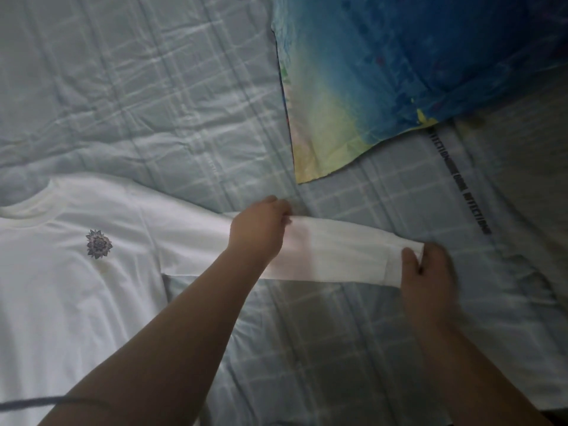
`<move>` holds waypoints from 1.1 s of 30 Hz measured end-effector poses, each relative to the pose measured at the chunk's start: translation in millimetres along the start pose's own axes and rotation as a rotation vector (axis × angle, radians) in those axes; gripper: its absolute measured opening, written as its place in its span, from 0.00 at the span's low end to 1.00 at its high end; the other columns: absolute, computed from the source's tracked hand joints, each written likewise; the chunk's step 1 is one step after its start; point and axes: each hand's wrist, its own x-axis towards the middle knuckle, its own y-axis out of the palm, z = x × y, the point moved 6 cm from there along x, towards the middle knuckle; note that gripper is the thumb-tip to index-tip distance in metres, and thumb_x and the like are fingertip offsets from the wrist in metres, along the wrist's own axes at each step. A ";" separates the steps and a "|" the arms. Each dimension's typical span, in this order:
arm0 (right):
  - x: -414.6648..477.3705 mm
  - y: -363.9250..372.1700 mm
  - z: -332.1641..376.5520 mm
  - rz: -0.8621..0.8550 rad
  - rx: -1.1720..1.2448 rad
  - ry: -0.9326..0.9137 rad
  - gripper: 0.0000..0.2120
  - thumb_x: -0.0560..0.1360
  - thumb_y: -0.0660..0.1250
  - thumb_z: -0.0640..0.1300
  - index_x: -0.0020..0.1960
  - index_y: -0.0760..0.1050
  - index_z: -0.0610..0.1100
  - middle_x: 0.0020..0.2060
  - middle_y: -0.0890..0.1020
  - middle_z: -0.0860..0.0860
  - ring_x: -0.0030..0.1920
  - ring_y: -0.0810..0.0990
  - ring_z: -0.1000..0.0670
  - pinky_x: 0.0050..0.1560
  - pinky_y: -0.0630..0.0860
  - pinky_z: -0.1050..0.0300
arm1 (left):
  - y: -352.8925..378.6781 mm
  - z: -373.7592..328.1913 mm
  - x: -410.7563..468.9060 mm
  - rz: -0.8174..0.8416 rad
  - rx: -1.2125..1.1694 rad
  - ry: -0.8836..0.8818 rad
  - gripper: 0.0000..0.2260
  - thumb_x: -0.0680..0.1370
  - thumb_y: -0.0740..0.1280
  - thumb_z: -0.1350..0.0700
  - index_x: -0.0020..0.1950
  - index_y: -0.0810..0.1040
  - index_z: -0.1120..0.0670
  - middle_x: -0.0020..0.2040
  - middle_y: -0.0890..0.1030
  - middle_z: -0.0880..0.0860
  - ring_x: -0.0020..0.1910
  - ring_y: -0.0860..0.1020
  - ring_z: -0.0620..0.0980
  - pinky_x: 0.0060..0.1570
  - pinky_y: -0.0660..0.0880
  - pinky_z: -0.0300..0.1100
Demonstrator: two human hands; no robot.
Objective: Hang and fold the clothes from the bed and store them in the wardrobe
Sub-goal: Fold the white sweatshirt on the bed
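White shirt (76,265): lies face up and flat on the bed (153,103), collar toward the left edge of view, a small dark flower print on the chest. One long sleeve (332,256) is stretched out to the right across the checked bedcover, away from the body of the garment.

Placement, judged: the sleeve is drawn straight and held taut, most likely to smooth it before it is folded in over the chest. No fold has been made yet; the wardrobe is not in view.

Left hand (261,229): rests on the upper part of the sleeve, near the shoulder seam. Its fingers (278,207) are curled together, apparently nipping the far edge of the sleeve; the grip itself is partly hidden by the back of the hand.

Right hand (430,272): at the cuff, blurred by motion. The thumb lies on top of the cuff with the other fingers beneath, so it is pinching the cuff.

A blue and yellow pillow (399,63) lies beyond the sleeve, apart from it.
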 end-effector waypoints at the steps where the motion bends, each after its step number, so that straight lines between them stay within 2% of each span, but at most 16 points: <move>1: 0.1 -1.0 -0.5 0.004 0.027 0.018 0.12 0.80 0.64 0.47 0.52 0.75 0.37 0.46 0.79 0.39 0.45 0.76 0.43 0.45 0.66 0.54 | -6.4 -5.6 3.3 -0.076 -0.007 0.020 0.08 0.82 0.62 0.55 0.56 0.80 0.47 0.51 0.78 0.46 0.50 0.77 0.51 0.40 0.70 0.44; 5: 2.0 -8.2 -0.3 -0.022 0.051 0.060 0.12 0.81 0.63 0.46 0.48 0.73 0.37 0.39 0.75 0.44 0.41 0.72 0.47 0.42 0.61 0.55 | -15.0 -31.3 20.0 -0.261 0.018 0.167 0.21 0.74 0.58 0.67 0.58 0.82 0.49 0.51 0.81 0.49 0.48 0.73 0.55 0.38 0.69 0.45; 7: 4.0 -6.8 -5.3 -0.025 0.001 0.088 0.13 0.81 0.63 0.48 0.47 0.73 0.37 0.39 0.77 0.42 0.41 0.74 0.44 0.41 0.62 0.54 | -2.6 -35.2 28.8 -0.226 0.007 0.186 0.21 0.72 0.58 0.66 0.58 0.81 0.51 0.52 0.80 0.52 0.48 0.72 0.58 0.43 0.69 0.46; 10: 8.6 0.3 -16.3 -0.010 -0.082 0.103 0.14 0.80 0.64 0.49 0.49 0.75 0.36 0.44 0.80 0.37 0.45 0.79 0.38 0.42 0.66 0.52 | 24.2 -33.6 33.2 -0.116 0.028 0.122 0.16 0.77 0.61 0.61 0.63 0.77 0.49 0.61 0.74 0.53 0.56 0.71 0.58 0.54 0.69 0.49; 13: 14.2 2.9 -17.5 0.010 -0.073 0.119 0.15 0.80 0.64 0.48 0.50 0.76 0.35 0.45 0.81 0.37 0.47 0.79 0.38 0.43 0.66 0.54 | 31.4 -35.6 28.5 -0.156 0.039 0.098 0.17 0.76 0.61 0.61 0.65 0.74 0.52 0.65 0.73 0.55 0.58 0.71 0.60 0.56 0.68 0.51; 16: 15.1 -1.3 -11.1 0.009 0.010 0.124 0.14 0.79 0.65 0.47 0.49 0.77 0.35 0.43 0.81 0.38 0.44 0.79 0.42 0.44 0.67 0.55 | 25.1 -40.0 12.9 -0.225 -0.039 0.127 0.24 0.71 0.65 0.66 0.67 0.75 0.53 0.67 0.73 0.58 0.60 0.73 0.61 0.59 0.71 0.54; 18: 12.1 -8.3 0.2 0.012 0.090 0.097 0.13 0.79 0.65 0.46 0.45 0.77 0.36 0.39 0.80 0.41 0.41 0.78 0.43 0.42 0.68 0.54 | 16.5 -48.6 -6.9 -0.256 -0.183 0.183 0.24 0.70 0.65 0.68 0.65 0.76 0.55 0.65 0.74 0.58 0.60 0.73 0.59 0.62 0.71 0.53; 19: 7.9 -12.2 9.3 0.030 0.146 0.098 0.12 0.79 0.65 0.46 0.45 0.77 0.37 0.38 0.80 0.44 0.41 0.78 0.43 0.42 0.70 0.53 | 13.0 -53.5 -17.9 -0.237 -0.296 0.200 0.21 0.72 0.64 0.68 0.63 0.77 0.55 0.63 0.76 0.56 0.59 0.73 0.55 0.62 0.71 0.50; 20: 2.0 -16.2 22.0 0.053 0.201 0.103 0.10 0.80 0.64 0.45 0.46 0.77 0.39 0.37 0.80 0.47 0.41 0.79 0.46 0.41 0.70 0.54 | 9.6 -57.2 -29.0 -0.195 -0.439 0.182 0.16 0.76 0.64 0.65 0.61 0.77 0.53 0.60 0.78 0.52 0.57 0.75 0.51 0.60 0.72 0.47; 22: -12.5 -22.1 55.0 0.103 0.326 0.058 0.08 0.80 0.63 0.46 0.48 0.77 0.43 0.39 0.79 0.54 0.40 0.78 0.55 0.41 0.70 0.58 | 13.2 -62.8 -45.9 -0.008 -0.803 0.029 0.07 0.82 0.63 0.56 0.58 0.78 0.51 0.55 0.81 0.48 0.53 0.79 0.46 0.57 0.76 0.46; 24: -32.7 -16.8 93.4 0.233 0.503 -0.005 0.11 0.79 0.59 0.48 0.51 0.79 0.46 0.43 0.82 0.54 0.42 0.80 0.58 0.42 0.75 0.62 | 18.9 -66.5 -61.3 0.205 -1.272 -0.188 0.16 0.83 0.61 0.44 0.59 0.79 0.54 0.55 0.84 0.54 0.54 0.82 0.53 0.58 0.79 0.53; 26: -54.1 4.3 120.7 0.414 0.549 -0.075 0.14 0.78 0.58 0.48 0.54 0.81 0.49 0.45 0.83 0.55 0.44 0.82 0.57 0.44 0.77 0.63 | 17.7 -52.7 -70.2 0.245 -1.608 -0.390 0.27 0.79 0.60 0.36 0.60 0.80 0.57 0.54 0.85 0.59 0.53 0.84 0.58 0.58 0.79 0.57; 28: -71.8 24.3 139.7 0.490 0.430 -0.210 0.13 0.77 0.59 0.47 0.56 0.80 0.54 0.48 0.82 0.59 0.48 0.80 0.59 0.47 0.75 0.66 | 11.0 -25.2 -73.8 0.204 -1.717 -0.422 0.26 0.79 0.60 0.39 0.60 0.80 0.59 0.53 0.85 0.59 0.51 0.84 0.58 0.52 0.81 0.56; 30: -85.7 39.0 159.9 0.420 0.220 -0.469 0.16 0.76 0.60 0.42 0.59 0.80 0.51 0.54 0.80 0.60 0.56 0.77 0.56 0.56 0.74 0.61 | 4.6 9.3 -76.6 0.123 -1.694 -0.369 0.17 0.83 0.62 0.50 0.63 0.79 0.60 0.54 0.84 0.61 0.52 0.83 0.60 0.47 0.81 0.53; 32: -104.0 58.8 181.4 0.330 -0.003 -0.692 0.19 0.77 0.59 0.41 0.67 0.75 0.46 0.65 0.77 0.54 0.66 0.72 0.50 0.69 0.68 0.52 | 2.7 50.9 -82.4 0.032 -1.624 -0.364 0.12 0.82 0.63 0.58 0.63 0.79 0.59 0.55 0.84 0.61 0.54 0.82 0.62 0.50 0.80 0.55; 33: -114.6 70.7 193.2 0.315 -0.083 -0.737 0.21 0.79 0.57 0.44 0.71 0.71 0.46 0.70 0.73 0.51 0.70 0.68 0.49 0.73 0.64 0.50 | -0.2 71.1 -86.7 0.004 -1.602 -0.363 0.11 0.82 0.63 0.60 0.62 0.80 0.59 0.55 0.84 0.61 0.54 0.82 0.62 0.51 0.79 0.54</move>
